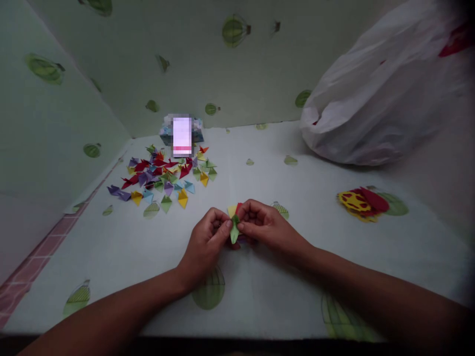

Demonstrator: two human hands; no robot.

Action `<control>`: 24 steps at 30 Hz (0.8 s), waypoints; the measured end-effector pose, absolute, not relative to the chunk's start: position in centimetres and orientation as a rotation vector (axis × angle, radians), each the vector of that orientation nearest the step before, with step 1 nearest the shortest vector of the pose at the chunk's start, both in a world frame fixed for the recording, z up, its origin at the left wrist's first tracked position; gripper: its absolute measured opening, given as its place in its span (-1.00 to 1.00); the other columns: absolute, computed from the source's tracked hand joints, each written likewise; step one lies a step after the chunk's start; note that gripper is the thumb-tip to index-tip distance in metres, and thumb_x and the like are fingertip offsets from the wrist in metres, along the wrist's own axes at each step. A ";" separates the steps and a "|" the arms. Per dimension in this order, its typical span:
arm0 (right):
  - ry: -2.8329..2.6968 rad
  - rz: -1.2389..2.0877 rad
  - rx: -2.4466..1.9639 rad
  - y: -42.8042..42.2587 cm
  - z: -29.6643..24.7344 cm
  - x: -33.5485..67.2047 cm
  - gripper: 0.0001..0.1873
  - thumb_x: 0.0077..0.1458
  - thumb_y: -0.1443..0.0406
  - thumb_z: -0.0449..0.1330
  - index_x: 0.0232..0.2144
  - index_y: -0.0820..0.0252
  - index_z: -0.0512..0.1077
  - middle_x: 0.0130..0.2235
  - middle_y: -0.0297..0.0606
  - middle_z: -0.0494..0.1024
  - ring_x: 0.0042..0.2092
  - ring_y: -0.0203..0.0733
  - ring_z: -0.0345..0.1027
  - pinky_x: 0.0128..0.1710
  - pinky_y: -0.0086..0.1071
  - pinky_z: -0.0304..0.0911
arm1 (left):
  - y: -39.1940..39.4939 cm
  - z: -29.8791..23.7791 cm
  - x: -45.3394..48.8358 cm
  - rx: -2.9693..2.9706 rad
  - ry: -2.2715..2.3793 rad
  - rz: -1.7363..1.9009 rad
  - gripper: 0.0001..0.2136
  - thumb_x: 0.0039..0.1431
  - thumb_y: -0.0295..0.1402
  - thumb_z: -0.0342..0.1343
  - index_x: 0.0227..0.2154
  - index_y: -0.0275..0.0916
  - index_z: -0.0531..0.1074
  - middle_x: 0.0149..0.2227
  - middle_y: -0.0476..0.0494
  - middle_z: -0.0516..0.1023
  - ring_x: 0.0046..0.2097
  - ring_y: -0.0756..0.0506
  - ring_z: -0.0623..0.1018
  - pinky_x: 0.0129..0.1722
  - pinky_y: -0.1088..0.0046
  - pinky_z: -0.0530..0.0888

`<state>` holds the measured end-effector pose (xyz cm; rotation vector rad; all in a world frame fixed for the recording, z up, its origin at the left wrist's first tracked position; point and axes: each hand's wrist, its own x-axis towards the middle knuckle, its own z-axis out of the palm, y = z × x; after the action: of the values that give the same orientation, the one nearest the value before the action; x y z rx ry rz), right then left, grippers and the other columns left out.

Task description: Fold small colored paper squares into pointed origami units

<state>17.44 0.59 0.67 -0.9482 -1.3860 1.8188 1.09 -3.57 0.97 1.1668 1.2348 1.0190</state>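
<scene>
Between the fingertips of both hands is a small light-green folded paper piece point(234, 232), its narrow end pointing toward me. My left hand point(211, 231) pinches its left side, thumb and forefinger closed on it. From the right, my right hand point(265, 222) grips the same piece with closed fingers. Just behind it show yellow paper point(232, 210) and a bit of red paper, partly covered by my hands. A purple edge shows beneath my right fingers. Beyond my left hand lies a pile of folded paper cranes point(159, 173) in many colours.
A lit phone point(182, 136) leans on a patterned box point(166, 129) behind the cranes. At the back right sits a large white plastic bag point(371, 109). Red and yellow cut-out shapes point(361, 203) lie on the right. Balloon-patterned covering lines the table point(148, 272) and walls.
</scene>
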 end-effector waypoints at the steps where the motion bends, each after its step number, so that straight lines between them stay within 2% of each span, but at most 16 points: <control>1: -1.393 1.816 -0.949 0.6 0.7 17.4 -0.78 0.00 0.26 0.29 -0.42 0.17 0.28 -0.51 -0.46 0.33 -0.52 -0.39 0.21 -0.54 -0.46 0.14 | -3.6 1.0 1.1 1.168 1.234 1.018 -0.80 0.25 -0.23 0.11 -0.37 -0.25 0.32 -0.42 0.02 0.44 -0.44 0.02 0.52 -0.41 0.48 0.48; 9: -1.409 1.821 -0.966 0.5 0.9 17.4 -0.80 -0.02 0.30 0.28 -0.43 0.16 0.29 -0.52 -0.47 0.33 -0.54 -0.40 0.17 -0.56 -0.47 0.08 | -3.7 0.9 1.1 1.179 1.221 1.007 -0.80 0.25 -0.23 0.10 -0.38 -0.24 0.30 -0.44 0.01 0.44 -0.44 0.00 0.50 -0.40 0.46 0.46; 18: -1.417 1.779 -0.948 0.5 0.8 17.6 -0.73 0.04 0.16 0.31 -0.41 0.18 0.32 -0.50 -0.43 0.36 -0.50 -0.37 0.23 -0.52 -0.44 0.17 | -3.4 0.8 1.0 1.174 1.214 1.019 -0.79 0.22 -0.23 0.13 -0.40 -0.24 0.31 -0.44 0.03 0.42 -0.43 0.01 0.47 -0.41 0.47 0.45; 24: -1.425 1.801 -0.939 0.7 0.6 17.6 -0.74 0.05 0.17 0.30 -0.40 0.18 0.32 -0.50 -0.44 0.37 -0.53 -0.39 0.24 -0.54 -0.45 0.14 | -3.4 0.6 0.9 1.177 1.173 1.053 -0.83 0.22 -0.24 0.13 -0.33 -0.24 0.36 -0.42 0.03 0.43 -0.41 0.01 0.44 -0.38 0.49 0.40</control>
<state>17.56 0.70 0.60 -0.9393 -1.4247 1.8006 0.90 -3.41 0.62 1.1770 1.1734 1.0527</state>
